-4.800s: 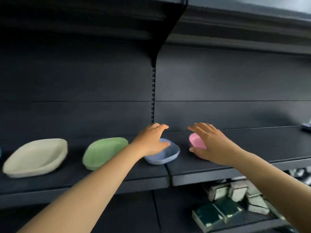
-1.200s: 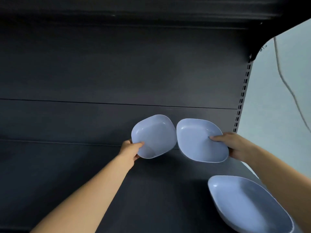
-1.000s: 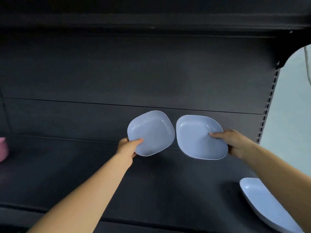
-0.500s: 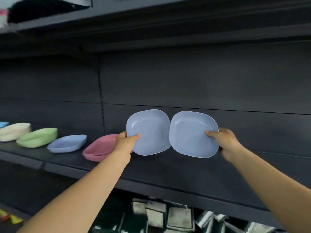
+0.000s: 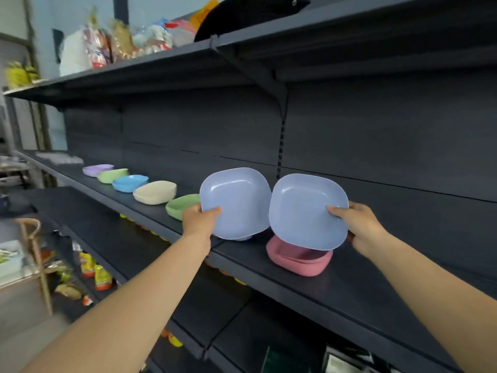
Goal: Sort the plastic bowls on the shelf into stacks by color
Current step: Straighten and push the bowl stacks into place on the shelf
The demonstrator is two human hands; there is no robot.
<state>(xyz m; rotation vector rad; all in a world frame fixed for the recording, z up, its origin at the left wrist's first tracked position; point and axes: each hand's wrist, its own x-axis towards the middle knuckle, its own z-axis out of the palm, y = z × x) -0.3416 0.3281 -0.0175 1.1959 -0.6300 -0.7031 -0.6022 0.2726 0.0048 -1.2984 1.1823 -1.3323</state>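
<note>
1. We see the left hand point(image 5: 199, 220) holding one periwinkle bowl point(image 5: 236, 201) by its lower left edge, the thumb on the inner side and the other fingers behind the rim.
2. The right hand point(image 5: 361, 227) holds a second periwinkle bowl point(image 5: 306, 211) by its right edge in the same way, thumb inside.
3. Both bowls are tilted up, their open sides toward us, above the dark shelf point(image 5: 349, 289); their near edges overlap or touch, we cannot tell which.
4. A pink bowl point(image 5: 297, 261) stands on the shelf just below the right-hand bowl.
5. Further left on the shelf stand a green bowl point(image 5: 180, 207), a beige bowl point(image 5: 154, 192), a bright blue bowl point(image 5: 130, 183), another green bowl point(image 5: 111, 175) and a lilac bowl point(image 5: 96, 170) in a row.
</note>
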